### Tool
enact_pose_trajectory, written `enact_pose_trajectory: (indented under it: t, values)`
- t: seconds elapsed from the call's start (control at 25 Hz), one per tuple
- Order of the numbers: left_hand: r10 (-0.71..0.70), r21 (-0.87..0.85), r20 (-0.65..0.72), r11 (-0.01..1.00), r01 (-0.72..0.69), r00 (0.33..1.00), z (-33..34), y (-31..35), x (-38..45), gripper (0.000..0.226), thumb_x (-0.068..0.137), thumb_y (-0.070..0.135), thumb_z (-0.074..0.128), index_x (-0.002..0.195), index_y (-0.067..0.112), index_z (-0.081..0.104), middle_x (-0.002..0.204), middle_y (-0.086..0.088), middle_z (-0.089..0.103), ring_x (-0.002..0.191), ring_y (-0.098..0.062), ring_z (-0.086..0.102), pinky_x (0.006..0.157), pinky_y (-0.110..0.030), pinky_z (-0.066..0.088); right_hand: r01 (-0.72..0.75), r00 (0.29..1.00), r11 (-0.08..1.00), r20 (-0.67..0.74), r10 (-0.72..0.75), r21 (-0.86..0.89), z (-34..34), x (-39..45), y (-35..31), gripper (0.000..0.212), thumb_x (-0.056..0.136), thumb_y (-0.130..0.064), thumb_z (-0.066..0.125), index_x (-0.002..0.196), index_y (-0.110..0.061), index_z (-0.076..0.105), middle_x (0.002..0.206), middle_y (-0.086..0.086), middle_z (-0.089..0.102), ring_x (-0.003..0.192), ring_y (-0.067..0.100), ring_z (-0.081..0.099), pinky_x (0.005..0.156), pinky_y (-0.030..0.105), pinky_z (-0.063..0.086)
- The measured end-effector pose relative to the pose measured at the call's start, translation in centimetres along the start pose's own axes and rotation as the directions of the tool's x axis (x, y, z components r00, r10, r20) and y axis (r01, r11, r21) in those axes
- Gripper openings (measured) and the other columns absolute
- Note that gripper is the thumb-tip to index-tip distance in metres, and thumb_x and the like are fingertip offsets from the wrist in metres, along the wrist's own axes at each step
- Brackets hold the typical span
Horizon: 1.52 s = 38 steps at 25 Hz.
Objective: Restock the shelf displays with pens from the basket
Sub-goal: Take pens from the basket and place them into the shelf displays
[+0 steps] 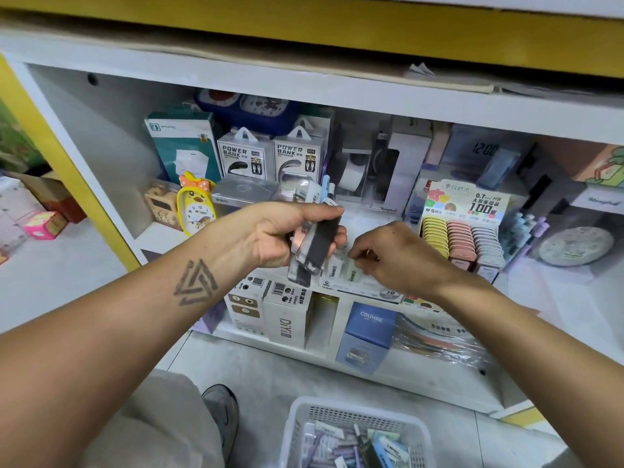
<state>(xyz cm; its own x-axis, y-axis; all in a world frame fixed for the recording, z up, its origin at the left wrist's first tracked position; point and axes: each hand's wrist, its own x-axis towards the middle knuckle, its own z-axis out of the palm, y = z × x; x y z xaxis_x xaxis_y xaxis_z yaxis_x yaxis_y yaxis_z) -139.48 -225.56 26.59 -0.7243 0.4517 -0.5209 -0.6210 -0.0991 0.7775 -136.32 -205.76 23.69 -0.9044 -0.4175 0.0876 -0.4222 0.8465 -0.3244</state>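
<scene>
White shelving unit (337, 92) with yellow trim (337, 32) is filling the upper field; a yellow upright (67, 163) is framing its left side. Even, diffuse light is falling across the pale back panel (101, 130), where a dark round hole (92, 79) is showing. Flattened cardboard (236, 49) is lying on top of the unit. Pale grey tiled floor (287, 376) is running beneath, a grout line crossing it. At far left, a second white shelf (50, 265) is carrying small boxes (44, 224).
</scene>
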Motion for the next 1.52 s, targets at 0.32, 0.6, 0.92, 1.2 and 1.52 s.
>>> enact_pose_trajectory:
  t: [0.32, 0.6, 0.92, 1.2, 1.52]
  values:
    - [0.021, 0.003, 0.147, 1.0, -0.022, 0.989, 2.6, -0.7, 0.5, 0.026, 0.084, 0.018, 0.068, 0.106, 0.006, 0.068, 0.083, -0.012, 0.071, 0.073, -0.02, 0.069, 0.061, -0.029, 0.059, -0.216, 0.932, 0.404, 0.065, 0.355, 0.889, -3.0, -0.8, 0.0, 0.016, 0.097, -0.012, 0.062, 0.108, -0.005, 0.071, 0.08, 0.015, 0.072, 0.067, 0.021, 0.065, 0.052, 0.023, 0.047]
    - [0.02, -0.008, 0.228, 1.0, -0.019, 0.974, 5.5, -0.8, 2.0, 0.037, 0.077, 0.033, 0.072, 0.103, 0.006, 0.069, 0.088, -0.015, 0.073, 0.072, -0.022, 0.072, 0.063, -0.032, 0.059, -0.129, 0.903, 0.219, 0.024, 0.43, 0.967, -5.4, -2.9, 2.5, 0.01, 0.086, 0.003, 0.068, 0.095, 0.0, 0.071, 0.074, 0.016, 0.064, 0.055, 0.015, 0.058, 0.052, 0.019, 0.051]
    - [0.004, 0.039, 0.068, 0.999, -0.006, 0.998, 7.7, -1.2, 3.9, 0.003, 0.092, 0.011, 0.065, 0.091, 0.008, 0.064, 0.074, -0.009, 0.068, 0.057, -0.016, 0.066, 0.047, -0.025, 0.054, -0.159, 0.925, 0.595, -0.091, 0.368, 0.787, -10.1, -7.8, 6.9, 0.012, 0.088, 0.003, 0.066, 0.09, -0.002, 0.077, 0.074, 0.01, 0.073, 0.058, 0.017, 0.063, 0.055, 0.02, 0.051]
    - [-0.005, 0.055, 0.076, 0.999, 0.001, 0.997, 9.2, -1.7, 4.3, 0.005, 0.092, 0.011, 0.065, 0.093, 0.006, 0.065, 0.073, -0.009, 0.068, 0.056, -0.015, 0.065, 0.047, -0.025, 0.054, -0.358, 0.895, 0.83, -0.097, 0.436, 0.428, -10.5, -11.2, 8.3, 0.014, 0.084, -0.016, 0.079, 0.093, -0.024, 0.074, 0.072, -0.009, 0.076, 0.071, 0.004, 0.073, 0.067, 0.021, 0.058]
    - [-0.015, 0.071, 0.139, 0.997, 0.006, 0.99, 10.5, -2.8, 4.4, 0.007, 0.089, 0.011, 0.067, 0.09, 0.004, 0.066, 0.072, -0.012, 0.069, 0.057, -0.017, 0.067, 0.051, -0.024, 0.056, -0.235, 0.959, 0.956, -0.201, 0.199, -0.173, -8.5, -11.6, 8.5, 0.018, 0.091, -0.034, 0.07, 0.102, -0.023, 0.077, 0.098, -0.008, 0.064, 0.086, 0.017, 0.061, 0.076, 0.038, 0.051]
